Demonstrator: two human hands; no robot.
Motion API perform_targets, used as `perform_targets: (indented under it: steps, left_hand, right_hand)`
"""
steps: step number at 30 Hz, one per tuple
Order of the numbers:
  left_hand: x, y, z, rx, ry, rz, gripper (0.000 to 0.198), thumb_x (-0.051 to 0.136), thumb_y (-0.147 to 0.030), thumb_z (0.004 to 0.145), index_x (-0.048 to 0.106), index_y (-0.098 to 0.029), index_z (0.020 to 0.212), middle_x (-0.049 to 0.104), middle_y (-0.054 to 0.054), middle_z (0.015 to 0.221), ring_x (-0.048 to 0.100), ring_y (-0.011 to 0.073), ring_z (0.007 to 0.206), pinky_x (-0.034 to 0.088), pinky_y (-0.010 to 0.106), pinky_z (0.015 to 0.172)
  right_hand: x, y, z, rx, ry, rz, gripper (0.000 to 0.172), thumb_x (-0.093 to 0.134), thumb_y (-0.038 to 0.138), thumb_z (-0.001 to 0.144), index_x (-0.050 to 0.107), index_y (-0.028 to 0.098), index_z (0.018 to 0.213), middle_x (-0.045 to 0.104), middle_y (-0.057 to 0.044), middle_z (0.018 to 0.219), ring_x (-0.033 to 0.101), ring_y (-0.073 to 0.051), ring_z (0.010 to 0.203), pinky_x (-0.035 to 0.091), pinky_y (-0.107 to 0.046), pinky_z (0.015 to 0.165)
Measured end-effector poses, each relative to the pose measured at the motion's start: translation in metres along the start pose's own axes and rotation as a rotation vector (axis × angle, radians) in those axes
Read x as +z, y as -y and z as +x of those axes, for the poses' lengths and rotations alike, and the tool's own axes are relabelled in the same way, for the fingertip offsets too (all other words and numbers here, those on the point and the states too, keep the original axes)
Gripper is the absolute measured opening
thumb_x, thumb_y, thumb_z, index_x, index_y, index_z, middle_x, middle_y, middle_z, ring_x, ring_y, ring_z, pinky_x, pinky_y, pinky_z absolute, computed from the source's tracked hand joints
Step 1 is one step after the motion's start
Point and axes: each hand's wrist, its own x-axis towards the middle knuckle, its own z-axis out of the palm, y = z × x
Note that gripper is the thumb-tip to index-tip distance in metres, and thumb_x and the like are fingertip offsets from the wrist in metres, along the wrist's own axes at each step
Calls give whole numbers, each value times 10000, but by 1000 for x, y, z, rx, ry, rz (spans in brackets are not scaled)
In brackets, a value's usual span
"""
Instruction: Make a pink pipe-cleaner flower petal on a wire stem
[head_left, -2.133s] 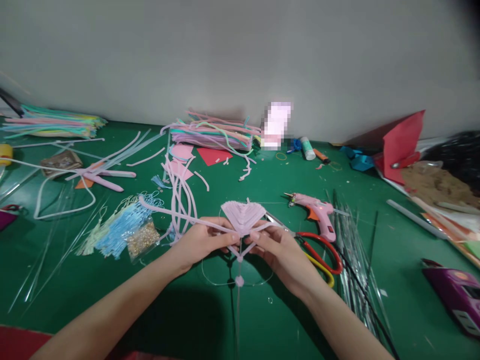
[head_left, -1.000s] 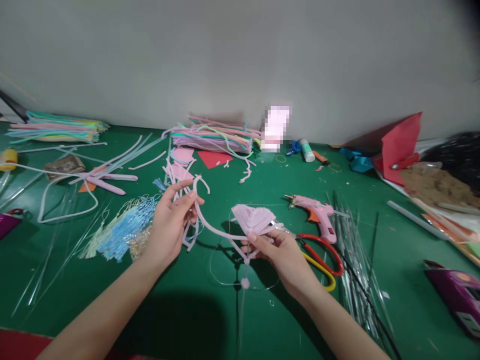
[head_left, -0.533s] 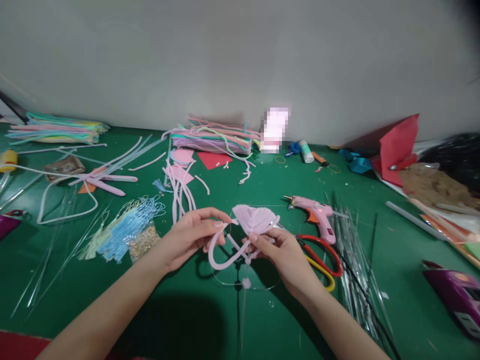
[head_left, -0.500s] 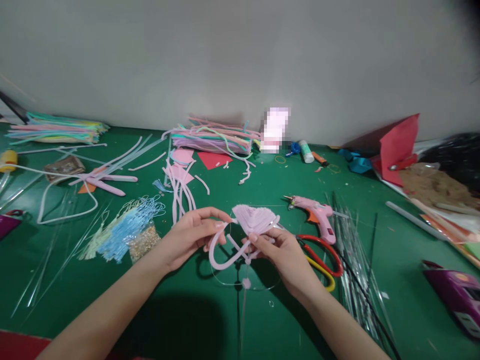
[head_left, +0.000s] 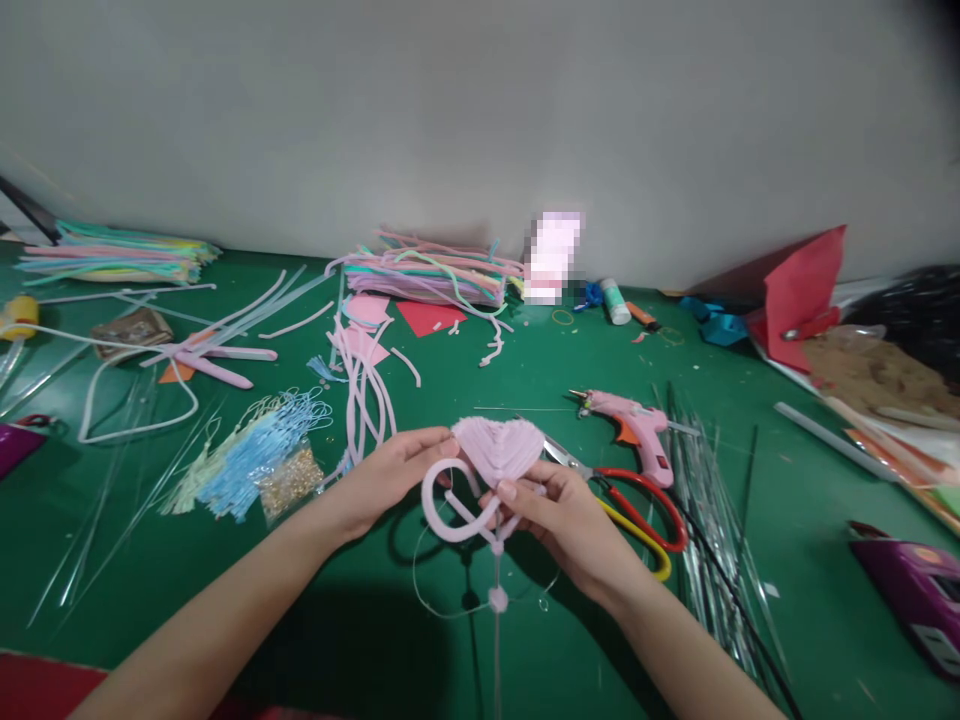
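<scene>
Both my hands hold a pale pink pipe-cleaner craft above the green table. Its upper part is a ribbed, heart-shaped piece [head_left: 497, 447], and a pipe-cleaner loop [head_left: 430, 505] curls out at the lower left. My right hand [head_left: 574, 510] pinches it at the heart's lower point, thumb in front. At the heart's left edge my left hand [head_left: 397, 470] is closed, thumb and forefinger together; its other fingers are partly hidden behind the loop. Below hang a thin clear line and a small pink knot [head_left: 498, 599].
Right of my hands lie red-and-yellow-handled scissors [head_left: 649, 510], a pink glue gun [head_left: 626, 415] and clear strips [head_left: 709, 530]. Blue tassels [head_left: 262, 455] and a bag of gold beads [head_left: 289, 480] are at left. Pipe-cleaner bundles [head_left: 424, 280] line the wall.
The loop has curled into a tighter ring, and the heart has tipped to face me more, shifting slightly left and down. My left fingers have moved to the heart's edge.
</scene>
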Motion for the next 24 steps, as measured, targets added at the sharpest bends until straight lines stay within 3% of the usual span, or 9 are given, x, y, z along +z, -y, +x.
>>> perform_targets:
  steps: [4,8,12,17,21,24]
  left_hand:
    - [-2,0,-2,42,53,6,357,595,-498,839,616,-151,758,594,7,735,533,126,692,415,239,677]
    - [-5,-3,-2,78,118,-89,300,627,-439,838,536,-172,734,566,-20,637,561,127,674,417,239,680]
    - [-14,-9,-1,89,41,-56,246,617,-375,858,508,-187,742,554,-39,595,547,108,623,411,230,662]
    - [-34,-17,2,93,-151,405,246,592,-409,851,519,-194,755,596,-15,650,546,132,621,396,244,626]
    - [-51,-18,5,279,-349,1085,262,513,-420,890,503,-204,741,568,0,700,523,164,636,358,272,616]
    - [-62,-17,6,380,-452,1342,273,460,-408,920,489,-204,741,539,16,731,524,186,685,355,282,631]
  right_hand:
    - [-3,2,0,17,27,106,245,814,328,667,715,136,784,717,-33,654,643,-103,546,520,-190,538]
    - [-9,5,0,58,65,176,225,812,316,677,713,132,763,719,-33,641,648,-96,520,520,-172,514]
    - [-14,8,-2,76,68,189,227,826,306,657,705,133,739,726,-33,646,654,-98,509,521,-166,489]
    - [-18,10,-2,43,45,172,188,810,286,686,695,146,736,721,-22,609,668,-104,524,525,-163,497]
    - [-19,11,-1,51,36,162,194,812,289,680,681,150,713,738,-31,671,673,-110,543,524,-174,496]
    - [-20,13,-2,43,15,131,201,812,295,676,677,149,699,739,-35,677,672,-115,545,525,-184,494]
